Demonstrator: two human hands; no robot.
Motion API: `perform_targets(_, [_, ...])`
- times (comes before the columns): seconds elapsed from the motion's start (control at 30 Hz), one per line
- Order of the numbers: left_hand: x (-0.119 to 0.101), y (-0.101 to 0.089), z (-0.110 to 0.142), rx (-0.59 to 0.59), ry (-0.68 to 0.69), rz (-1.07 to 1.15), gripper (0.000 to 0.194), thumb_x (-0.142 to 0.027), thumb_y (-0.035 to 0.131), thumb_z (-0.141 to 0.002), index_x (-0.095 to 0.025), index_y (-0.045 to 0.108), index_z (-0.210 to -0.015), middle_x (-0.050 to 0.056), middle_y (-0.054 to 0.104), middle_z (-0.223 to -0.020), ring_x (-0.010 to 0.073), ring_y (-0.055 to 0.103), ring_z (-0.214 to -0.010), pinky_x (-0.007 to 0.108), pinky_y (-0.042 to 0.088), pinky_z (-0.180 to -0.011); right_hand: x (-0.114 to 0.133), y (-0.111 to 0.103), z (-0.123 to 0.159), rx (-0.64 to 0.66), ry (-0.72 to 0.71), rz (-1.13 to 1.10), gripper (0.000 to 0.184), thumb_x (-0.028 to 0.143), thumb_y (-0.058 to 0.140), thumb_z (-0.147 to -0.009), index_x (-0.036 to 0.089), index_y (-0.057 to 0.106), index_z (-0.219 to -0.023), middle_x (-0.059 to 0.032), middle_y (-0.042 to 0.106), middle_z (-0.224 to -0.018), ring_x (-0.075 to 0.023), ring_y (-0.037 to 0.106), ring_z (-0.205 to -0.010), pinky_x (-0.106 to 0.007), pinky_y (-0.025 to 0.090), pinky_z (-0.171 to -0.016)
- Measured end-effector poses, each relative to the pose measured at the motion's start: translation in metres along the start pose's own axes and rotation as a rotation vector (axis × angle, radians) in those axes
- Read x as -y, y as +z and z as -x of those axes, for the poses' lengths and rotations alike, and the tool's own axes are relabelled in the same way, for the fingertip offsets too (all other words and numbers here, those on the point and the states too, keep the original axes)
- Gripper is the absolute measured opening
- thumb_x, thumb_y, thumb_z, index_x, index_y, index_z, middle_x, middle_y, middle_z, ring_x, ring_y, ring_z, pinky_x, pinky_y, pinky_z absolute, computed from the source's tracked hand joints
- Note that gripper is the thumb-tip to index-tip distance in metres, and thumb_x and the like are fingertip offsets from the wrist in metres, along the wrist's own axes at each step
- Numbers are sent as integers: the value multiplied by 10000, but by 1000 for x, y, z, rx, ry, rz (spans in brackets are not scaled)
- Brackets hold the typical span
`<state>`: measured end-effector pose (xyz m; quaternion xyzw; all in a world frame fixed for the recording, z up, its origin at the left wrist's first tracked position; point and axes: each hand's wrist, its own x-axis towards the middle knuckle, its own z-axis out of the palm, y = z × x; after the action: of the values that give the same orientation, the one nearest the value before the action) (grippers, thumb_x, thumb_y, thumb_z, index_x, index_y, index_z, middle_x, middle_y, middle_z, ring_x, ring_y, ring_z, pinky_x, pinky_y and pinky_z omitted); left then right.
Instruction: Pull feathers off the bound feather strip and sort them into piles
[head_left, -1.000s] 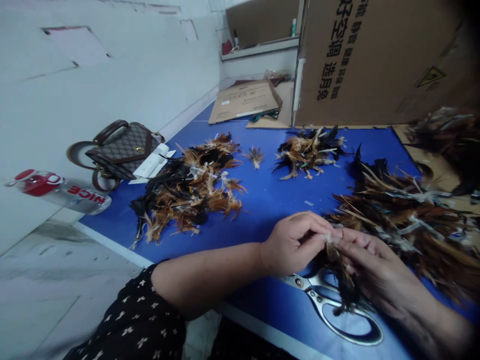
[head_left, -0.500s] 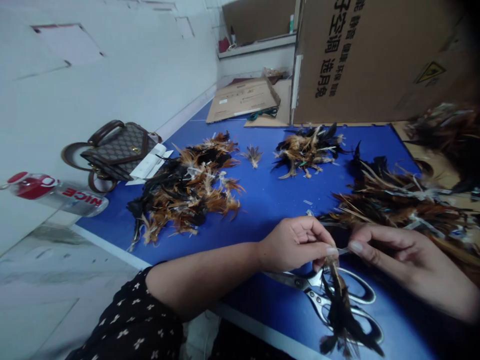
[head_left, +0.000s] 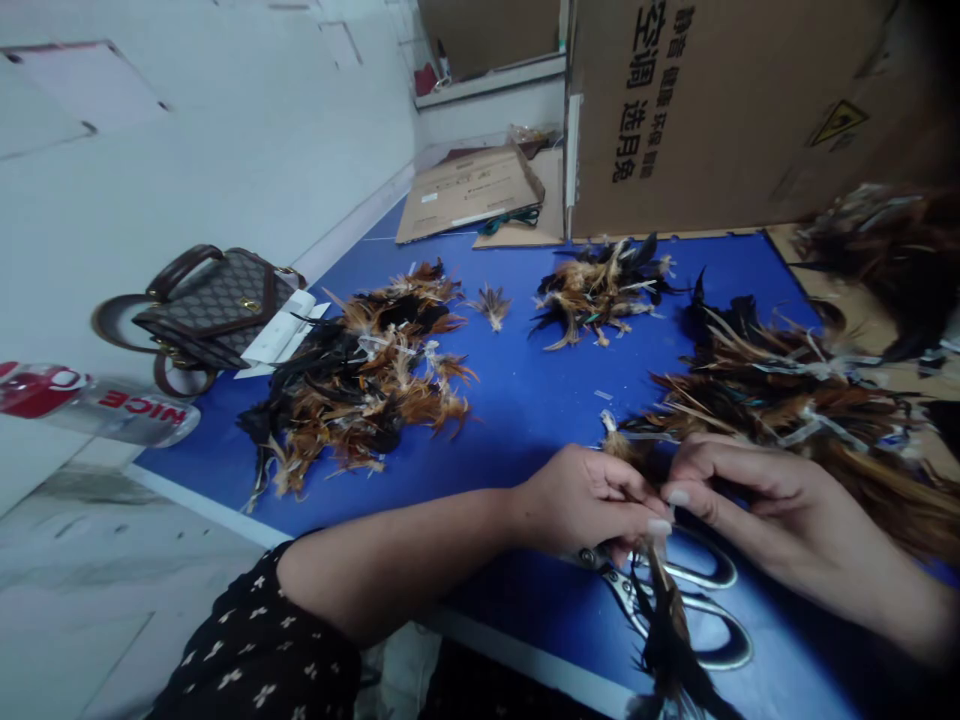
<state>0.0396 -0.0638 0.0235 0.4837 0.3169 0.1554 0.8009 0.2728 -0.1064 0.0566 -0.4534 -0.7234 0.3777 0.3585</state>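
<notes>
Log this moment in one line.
left hand: pinching feather bunch | right hand: pinched close beside left hand | scissors: on blue table, partly hidden

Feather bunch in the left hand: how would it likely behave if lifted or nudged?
The feather bunch is probably light for its size, being made of thin plumes. Its dark lower ends would likely sway, since they hang loose below the left hand. The splayed tips look apt to bend or snag rather than roll.

A slim feather bundle (head_left: 669, 640), brown higher up and black below, hangs tips downward beneath the hands (head_left: 589, 505).
</notes>
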Motion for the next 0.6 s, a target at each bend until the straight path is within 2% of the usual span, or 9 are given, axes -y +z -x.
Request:
perform_targets(0.17, [-1,3,3,28,-11,-24,522,-519,1091,-623,-156,776,-825,4,724,-674,120,644,-562,261,514,-577,0,15,-4,-30,-114,-7,345,434,748,-1103,270,801,-805,-12,716,-755,-158,688,-664,-274,567,-633])
perform_targets(0.27, [1,4,1,5,31,11,553,-538,1088,-625,-158,736,-822,8,733,-691,122,659,-570,259,526,-587,-2,18,-4,-191,-163,57,157,413,783,-1078,309,868,-998,-56,805,-1005,-225,779,-941,-336,645,-836])
perform_targets(0.33, [1,3,-1,-23,73,57,580,-551,1085,-630,-153,738,-870,22,753,-734,124,677,-586,272,564,-617,-3,13,-2,-322,-139,109,133,434,788,-1068,329,863,-1098,-78,806,-1162,-275,771,-1119,-400,642,-978])
perform_targets(0.37, [1,3,-2,-39,96,77,594,-556,1086,-628,-149,735,-882,29,759,-748,124,683,-591,278,577,-628,-3,9,0,-334,-111,122,145,448,776,-1073,325,853,-1086,-80,799,-1173,-280,766,-1121,-406,637,-982])
perform_targets(0.47, [-1,1,-4,-87,149,116,614,-535,1100,-608,-138,721,-884,37,761,-766,128,696,-611,286,600,-643,-6,-3,4,-155,-31,113,221,467,747,-1089,297,813,-965,-60,780,-1041,-236,755,-925,-351,620,-811])
perform_targets(0.53, [-1,0,-5,-106,164,122,621,-527,1106,-600,-135,718,-887,30,753,-756,124,693,-610,280,600,-639,-8,-4,5,-30,-3,100,234,475,739,-1092,290,806,-966,-47,773,-975,-220,739,-848,-333,601,-734])
perform_targets(0.6, [0,-1,-5,-111,168,114,623,-539,1101,-613,-136,714,-889,23,743,-742,120,688,-601,273,597,-631,-8,-1,3,-2,6,96,243,485,722,-1097,288,799,-978,-37,766,-927,-213,730,-810,-326,591,-702])
